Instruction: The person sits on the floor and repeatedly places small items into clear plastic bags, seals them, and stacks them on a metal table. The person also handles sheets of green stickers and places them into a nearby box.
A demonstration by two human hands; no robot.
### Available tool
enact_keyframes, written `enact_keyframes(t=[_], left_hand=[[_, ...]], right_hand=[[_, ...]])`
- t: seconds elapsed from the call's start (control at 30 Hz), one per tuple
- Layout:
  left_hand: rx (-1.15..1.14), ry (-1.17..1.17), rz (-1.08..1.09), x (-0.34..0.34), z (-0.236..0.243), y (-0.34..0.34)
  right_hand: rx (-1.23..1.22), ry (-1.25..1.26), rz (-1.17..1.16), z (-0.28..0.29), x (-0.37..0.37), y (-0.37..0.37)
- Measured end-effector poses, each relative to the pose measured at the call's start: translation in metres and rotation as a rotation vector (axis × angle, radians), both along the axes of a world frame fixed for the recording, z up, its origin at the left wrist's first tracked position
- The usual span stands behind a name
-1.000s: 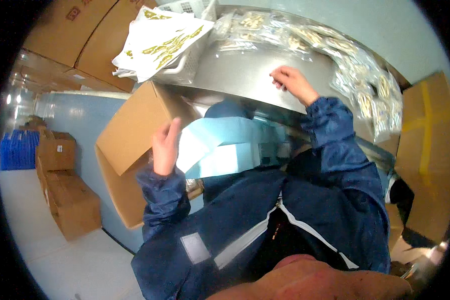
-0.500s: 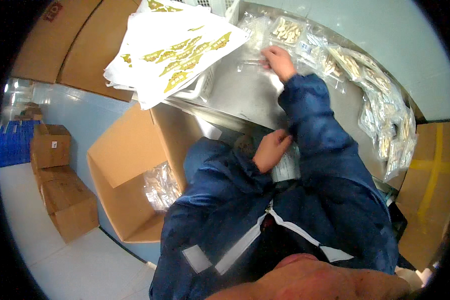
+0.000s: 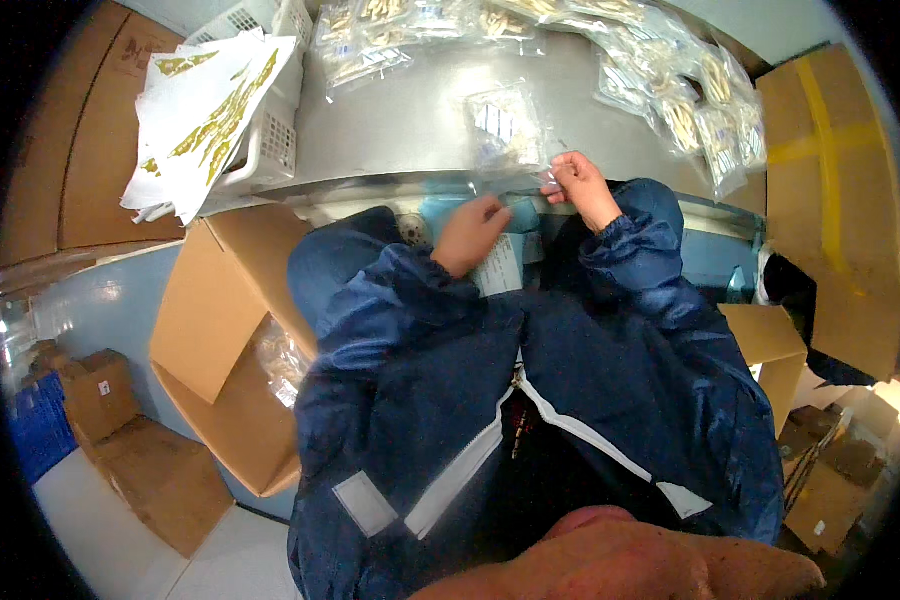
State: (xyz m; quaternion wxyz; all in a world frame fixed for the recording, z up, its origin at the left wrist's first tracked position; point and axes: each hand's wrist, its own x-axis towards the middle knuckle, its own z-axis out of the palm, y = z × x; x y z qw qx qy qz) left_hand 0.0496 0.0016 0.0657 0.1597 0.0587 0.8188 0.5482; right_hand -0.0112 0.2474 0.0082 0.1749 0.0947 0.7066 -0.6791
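A clear plastic bag [image 3: 508, 128] with a bluish-white striped packet and some pale contents lies at the near part of the metal table. My right hand [image 3: 580, 190] pinches the bag's near right corner between thumb and fingertips. Just past the table's near edge, my left hand [image 3: 470, 238] hovers over my lap, left of the right hand. Its fingers are curled together, and whatever they hold, if anything, is hidden. Below it rests a whitish printed sheet or packet [image 3: 500, 266].
Clear bags of pale, stick-like pieces [image 3: 680, 120] line the table's far and right sides. A white plastic basket [image 3: 272, 140] with printed white sheets [image 3: 205, 110] stands left. An open carton [image 3: 205, 320] holding clear bags is beside my left leg. Taped cardboard [image 3: 835, 170] stands right.
The view has shifted to the right. My right hand has come back from the far side of the table toward its near edge, with a bag corner in its fingers. The left hand stays low.
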Motion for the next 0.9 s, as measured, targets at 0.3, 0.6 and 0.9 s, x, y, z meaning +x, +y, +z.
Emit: enact_keyframes(t=[0.3, 0.6, 0.9], left_hand=[[-0.263, 0.48, -0.033, 0.026, -0.065, -0.023], [0.067, 0.073, 0.21, 0.042, -0.043, -0.029], [0.205, 0.062, 0.384, 0.026, -0.021, -0.043]], right_hand=[[0.073, 0.048, -0.052, -0.012, -0.001, -0.003], [0.332, 0.189, -0.011, -0.019, -0.041, 0.013], [1.569, 0.964, 0.591, 0.079, -0.176, -0.078]])
